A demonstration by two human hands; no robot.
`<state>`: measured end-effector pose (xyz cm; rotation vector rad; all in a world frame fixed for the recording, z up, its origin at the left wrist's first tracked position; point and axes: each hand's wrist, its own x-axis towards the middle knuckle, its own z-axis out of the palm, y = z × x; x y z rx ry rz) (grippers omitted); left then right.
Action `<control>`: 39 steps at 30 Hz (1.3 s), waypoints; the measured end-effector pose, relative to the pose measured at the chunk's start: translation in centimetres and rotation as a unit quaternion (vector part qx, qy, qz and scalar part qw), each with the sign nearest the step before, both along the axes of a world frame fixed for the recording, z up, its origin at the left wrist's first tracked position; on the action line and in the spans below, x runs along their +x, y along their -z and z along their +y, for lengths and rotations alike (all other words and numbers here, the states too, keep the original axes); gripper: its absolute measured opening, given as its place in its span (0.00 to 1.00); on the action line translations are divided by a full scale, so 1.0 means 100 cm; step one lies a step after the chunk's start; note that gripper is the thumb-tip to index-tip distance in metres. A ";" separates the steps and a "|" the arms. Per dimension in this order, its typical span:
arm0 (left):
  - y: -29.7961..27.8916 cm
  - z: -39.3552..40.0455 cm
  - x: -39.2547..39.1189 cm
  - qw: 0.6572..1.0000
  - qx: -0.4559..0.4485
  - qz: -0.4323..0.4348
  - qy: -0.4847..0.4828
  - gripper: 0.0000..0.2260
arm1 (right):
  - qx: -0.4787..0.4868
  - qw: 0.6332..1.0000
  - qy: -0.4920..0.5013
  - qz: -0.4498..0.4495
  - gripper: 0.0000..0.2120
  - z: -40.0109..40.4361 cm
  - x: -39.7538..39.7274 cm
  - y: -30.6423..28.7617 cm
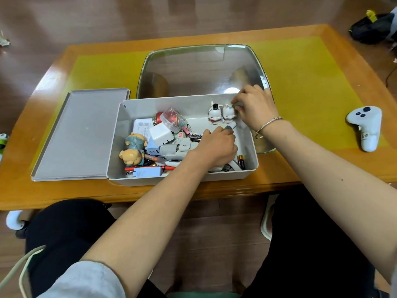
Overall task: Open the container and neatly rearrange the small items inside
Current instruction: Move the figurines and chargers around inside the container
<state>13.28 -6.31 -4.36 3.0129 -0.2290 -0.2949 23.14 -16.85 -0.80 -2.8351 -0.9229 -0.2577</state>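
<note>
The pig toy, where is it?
In the head view, the pig toy stands inside the white box, at its left side, next to the white charger and far from the two bunny figures.

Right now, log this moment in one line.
lid off, beside box | right hand fingers on rabbit figurine | left hand among clutter

Look inside your open white plastic container (249, 147): hardly any print there can be read. The dark battery (196, 136) lying near the middle carries pale lettering, too blurred to spell out. The flat white card box (140, 125) at the back left shows small code squares and fine lines of print, also illegible. A small red square logo (180, 134) beside the white plug cannot be made out.
</note>
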 end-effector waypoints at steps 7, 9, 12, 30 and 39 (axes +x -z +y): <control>0.001 0.006 -0.003 0.999 -0.010 0.010 -0.037 0.20 | -0.003 1.000 0.004 -0.009 0.12 0.002 0.002 0.003; 0.002 0.007 -0.003 0.999 -0.001 0.024 -0.046 0.22 | -0.005 1.000 0.004 -0.013 0.12 0.002 0.003 0.003; 0.003 0.004 -0.002 0.998 0.005 0.041 -0.056 0.25 | -0.010 1.000 0.005 -0.015 0.11 0.002 0.003 0.002; 0.004 -0.003 -0.001 0.997 -0.020 0.029 -0.073 0.27 | -0.102 0.994 0.010 -0.030 0.09 0.021 0.008 -0.005; -0.007 0.011 -0.009 0.989 -0.085 -0.017 -0.121 0.18 | -0.037 0.999 0.031 -0.015 0.10 0.001 -0.013 0.003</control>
